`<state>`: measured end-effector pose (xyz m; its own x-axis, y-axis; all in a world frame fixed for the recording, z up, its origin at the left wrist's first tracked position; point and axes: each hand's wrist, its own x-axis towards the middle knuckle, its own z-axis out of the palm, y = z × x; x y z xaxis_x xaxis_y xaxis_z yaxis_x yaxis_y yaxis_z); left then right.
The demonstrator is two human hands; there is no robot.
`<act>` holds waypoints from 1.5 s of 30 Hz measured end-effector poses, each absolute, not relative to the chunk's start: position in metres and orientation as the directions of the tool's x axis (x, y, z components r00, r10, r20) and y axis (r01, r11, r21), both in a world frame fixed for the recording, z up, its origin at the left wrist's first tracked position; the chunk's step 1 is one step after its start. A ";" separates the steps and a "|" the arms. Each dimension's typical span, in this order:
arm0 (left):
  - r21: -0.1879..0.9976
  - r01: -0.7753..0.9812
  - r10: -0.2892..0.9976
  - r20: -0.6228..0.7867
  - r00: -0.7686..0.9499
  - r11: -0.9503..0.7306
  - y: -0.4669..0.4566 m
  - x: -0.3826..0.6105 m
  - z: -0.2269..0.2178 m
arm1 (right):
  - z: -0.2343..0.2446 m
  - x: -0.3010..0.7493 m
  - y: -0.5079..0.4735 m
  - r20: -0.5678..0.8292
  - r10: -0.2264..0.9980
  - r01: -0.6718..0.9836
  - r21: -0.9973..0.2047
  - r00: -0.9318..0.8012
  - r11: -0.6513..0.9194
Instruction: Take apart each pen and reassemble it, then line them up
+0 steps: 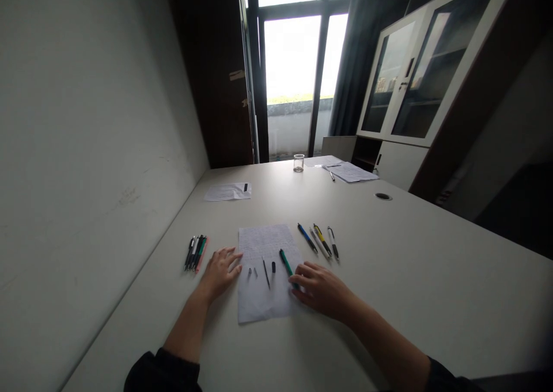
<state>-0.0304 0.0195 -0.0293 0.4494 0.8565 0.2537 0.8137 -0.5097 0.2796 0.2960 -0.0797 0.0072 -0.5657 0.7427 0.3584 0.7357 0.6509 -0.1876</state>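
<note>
White table (389, 294); handwritten sheet (259, 307) on it. Right hand (323, 289): fingers at lower end of green pen (287, 265), gripping or only touching, cannot tell. Left hand (221, 274): fingers loosely spread, at sheet's left edge. Pen: over sheet's right side. Refill (266, 273), black sleeve (273, 267), two tiny pieces (249, 271): left of pen

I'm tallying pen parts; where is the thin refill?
In the head view, the thin refill lies on the written sheet, just left of the short black piece.

It looks like an office: papers (353, 172) by the far edge of a big table (410, 277), pens (307, 238) and a glass-door cabinet (405, 87).
</note>
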 end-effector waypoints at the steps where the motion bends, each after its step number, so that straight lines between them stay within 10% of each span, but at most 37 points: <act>1: 0.277 0.814 0.856 0.253 0.452 -0.511 0.020 -0.031 -0.030 | 0.008 0.297 -0.079 0.354 0.751 0.738 -0.204 -0.557 0.643; 10: 0.264 0.806 0.842 0.274 0.464 -0.530 0.022 -0.034 -0.034 | 0.011 0.314 -0.074 0.353 0.877 0.792 -0.405 -0.325 0.457; 45: 0.258 0.809 0.844 0.261 0.469 -0.529 0.022 -0.033 -0.034 | 0.008 0.313 -0.074 0.319 0.903 0.806 -0.429 -0.288 0.408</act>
